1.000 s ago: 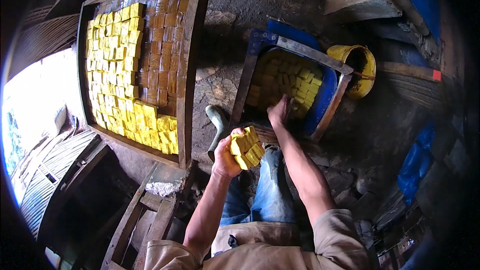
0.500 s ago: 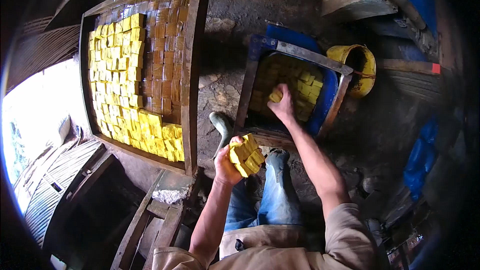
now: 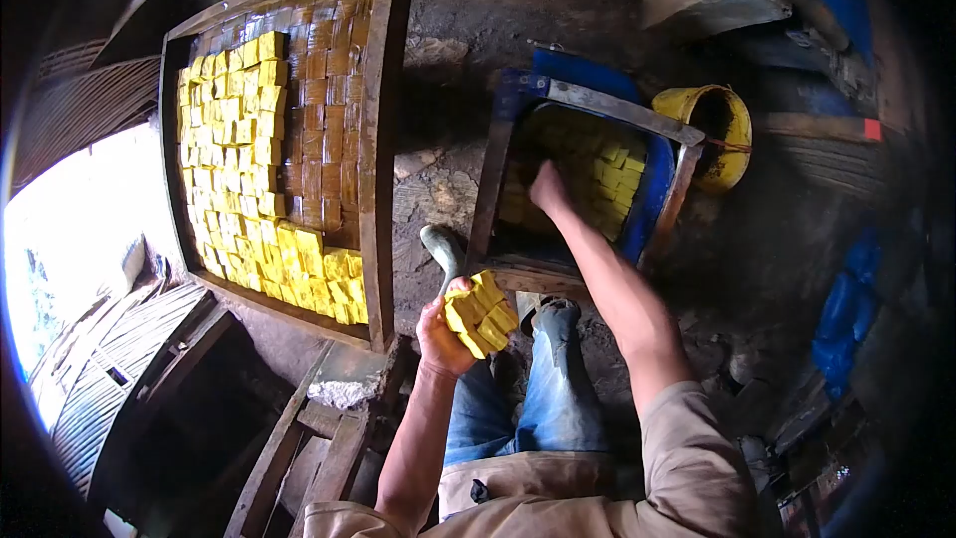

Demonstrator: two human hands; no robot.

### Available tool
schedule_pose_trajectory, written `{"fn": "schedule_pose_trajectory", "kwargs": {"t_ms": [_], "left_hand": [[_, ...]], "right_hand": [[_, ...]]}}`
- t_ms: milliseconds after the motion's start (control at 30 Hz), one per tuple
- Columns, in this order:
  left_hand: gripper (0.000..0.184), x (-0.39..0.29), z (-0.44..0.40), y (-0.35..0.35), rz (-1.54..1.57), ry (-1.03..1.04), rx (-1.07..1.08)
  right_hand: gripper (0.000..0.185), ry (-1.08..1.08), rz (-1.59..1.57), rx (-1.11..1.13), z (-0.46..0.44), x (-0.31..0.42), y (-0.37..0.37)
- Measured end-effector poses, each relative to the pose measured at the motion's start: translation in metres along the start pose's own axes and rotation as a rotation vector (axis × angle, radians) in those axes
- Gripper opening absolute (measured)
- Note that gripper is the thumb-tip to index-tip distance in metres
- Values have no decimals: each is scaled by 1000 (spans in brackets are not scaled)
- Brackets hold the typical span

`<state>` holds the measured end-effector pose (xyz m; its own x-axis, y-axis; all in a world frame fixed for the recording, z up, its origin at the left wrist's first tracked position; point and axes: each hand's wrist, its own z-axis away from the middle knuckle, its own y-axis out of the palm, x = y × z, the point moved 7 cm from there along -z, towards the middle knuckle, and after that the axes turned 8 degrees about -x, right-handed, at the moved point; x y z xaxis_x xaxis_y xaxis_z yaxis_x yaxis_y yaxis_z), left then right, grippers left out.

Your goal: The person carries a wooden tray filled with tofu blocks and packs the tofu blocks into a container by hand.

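Right hand (image 3: pixel 545 189) down in the blue tub (image 3: pixel 652 201), left hand (image 3: pixel 440 339) loaded!
The left grasps a cluster of yellow blocks (image 3: pixel 482 313) above the legs; the right's grip is hidden, can't tell. More blocks (image 3: pixel 621 175) lie inside the tub, and rows (image 3: pixel 231 139) fill part of the woven tray (image 3: pixel 324 120).

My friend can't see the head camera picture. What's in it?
A person's left hand holds yellow blocks while the right hand reaches into a blue container of more. Others cover part of the woven tray at left.
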<state>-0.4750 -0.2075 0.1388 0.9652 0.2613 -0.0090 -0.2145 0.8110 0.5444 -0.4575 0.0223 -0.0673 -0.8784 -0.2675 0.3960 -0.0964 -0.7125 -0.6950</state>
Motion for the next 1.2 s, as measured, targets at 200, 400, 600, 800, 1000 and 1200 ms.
{"fn": "schedule_pose_trajectory", "kwargs": {"t_ms": [200, 400, 600, 800, 1000, 1200], "left_hand": [[41, 4, 4, 5, -19, -21, 37], [40, 9, 0, 8, -18, -11, 59], [40, 11, 0, 2, -14, -32, 50], [41, 13, 0, 16, 2, -26, 72], [42, 10, 2, 21, 27, -47, 53], [42, 8, -1, 23, 23, -48, 73]], "right_hand": [[29, -348, -400, -347, 24, -37, -90], [51, -386, -14, -348, 76, -75, -54], [68, -157, 206, 9, 86, -50, -38], [64, -517, 250, -56, 86, -58, -10], [41, -164, -557, -262, 50, -24, -69], [38, -391, -107, -444, 6, 36, -66]]}}
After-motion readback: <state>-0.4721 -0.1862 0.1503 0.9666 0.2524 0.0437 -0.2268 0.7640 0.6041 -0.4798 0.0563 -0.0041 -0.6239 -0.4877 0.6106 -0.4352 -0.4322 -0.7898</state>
